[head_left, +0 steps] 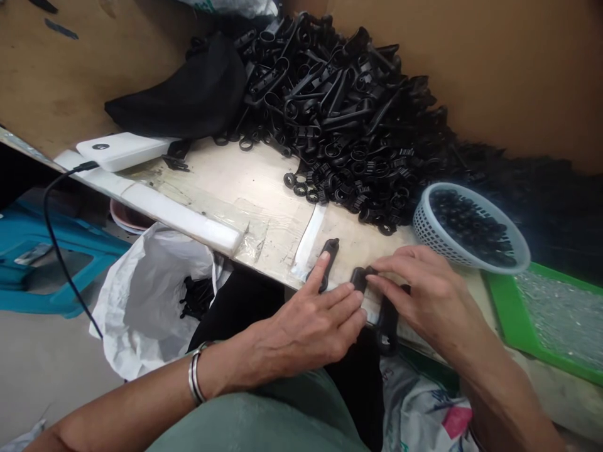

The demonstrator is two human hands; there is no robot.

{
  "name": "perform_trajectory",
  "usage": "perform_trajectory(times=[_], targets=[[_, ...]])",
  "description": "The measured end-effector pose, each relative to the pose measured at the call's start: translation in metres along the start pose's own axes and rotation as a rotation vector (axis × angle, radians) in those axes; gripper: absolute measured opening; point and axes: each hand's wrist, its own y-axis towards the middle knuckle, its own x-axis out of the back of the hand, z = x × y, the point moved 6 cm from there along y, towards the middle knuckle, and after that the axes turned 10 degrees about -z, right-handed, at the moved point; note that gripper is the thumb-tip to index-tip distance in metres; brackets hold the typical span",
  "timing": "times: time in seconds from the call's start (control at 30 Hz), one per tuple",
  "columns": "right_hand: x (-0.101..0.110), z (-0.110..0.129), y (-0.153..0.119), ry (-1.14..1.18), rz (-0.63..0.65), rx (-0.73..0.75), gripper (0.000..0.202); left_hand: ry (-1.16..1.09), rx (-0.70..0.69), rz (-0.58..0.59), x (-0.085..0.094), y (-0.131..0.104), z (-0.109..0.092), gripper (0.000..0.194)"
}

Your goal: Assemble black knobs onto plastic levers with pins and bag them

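Observation:
My left hand (325,317) lies at the table's front edge. Its fingers press against a short black plastic part (358,278), while its outstretched thumb rests on a longer black plastic part (331,250) with a narrow tip. From the other side, my right hand (431,285) pinches a small black piece (370,272) between thumb and forefinger, at the end of the short part. Whether the two touch or are joined cannot be made out. Beneath the right hand, a dark elongated object (387,321) reaches past the table edge, partly covered.
A large heap of black plastic parts (330,113) covers the back. To the right stand a pale blue basket (424,223) of small black pieces and a green tray (506,314) of shiny bits. A white power bank (125,150) trails a cable; an open white sack (136,320) sits below.

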Motion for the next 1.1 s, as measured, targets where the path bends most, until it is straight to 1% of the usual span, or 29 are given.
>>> perform_trajectory(times=[0.17,0.23,0.47,0.53,0.6,0.7,0.77,0.83,0.87,0.93,0.97,1.0,1.03,1.1], targets=[[-0.003,-0.004,0.005,0.033,0.101,-0.007,0.017,0.006,-0.003,0.005,0.0,0.0,0.0,0.021],[-0.004,-0.005,0.006,0.043,0.11,-0.004,0.015,0.003,0.001,0.006,-0.001,-0.001,0.001,0.022],[-0.012,-0.001,0.007,0.048,0.19,0.086,0.022,-0.037,0.019,0.053,-0.001,0.0,0.001,0.022],[-0.013,0.0,0.007,0.052,0.194,0.081,0.025,-0.041,0.017,0.066,-0.001,-0.001,0.001,0.021],[-0.014,0.002,0.008,0.034,0.194,0.063,0.026,-0.039,0.017,0.054,-0.002,-0.001,0.001,0.02],[-0.011,0.007,0.009,-0.013,0.191,0.044,0.02,-0.036,0.021,0.002,-0.002,-0.003,0.001,0.019],[-0.006,0.01,0.008,-0.042,0.189,0.038,0.017,-0.042,0.028,-0.027,-0.003,-0.004,0.001,0.018],[0.008,0.008,0.007,-0.051,0.144,0.024,0.024,-0.047,0.038,-0.045,-0.003,-0.004,0.0,0.018],[0.018,0.003,0.007,-0.046,0.106,0.001,0.027,-0.05,0.044,-0.04,-0.002,-0.003,0.0,0.018],[0.044,-0.021,0.005,-0.084,0.028,-0.125,0.026,-0.062,0.05,-0.034,0.0,-0.003,0.0,0.021],[0.057,-0.039,0.003,-0.129,0.009,-0.223,0.024,-0.07,0.05,-0.036,0.002,-0.002,0.001,0.023],[0.07,-0.061,0.0,-0.24,-0.005,-0.356,0.023,-0.079,0.052,-0.052,0.005,-0.001,0.003,0.025],[0.083,-0.083,-0.002,-0.326,-0.02,-0.455,0.025,-0.085,0.055,-0.073,0.009,-0.001,0.005,0.027],[0.099,-0.12,-0.006,-0.437,-0.004,-0.59,0.027,-0.075,0.07,-0.109,0.016,-0.002,0.012,0.028]])
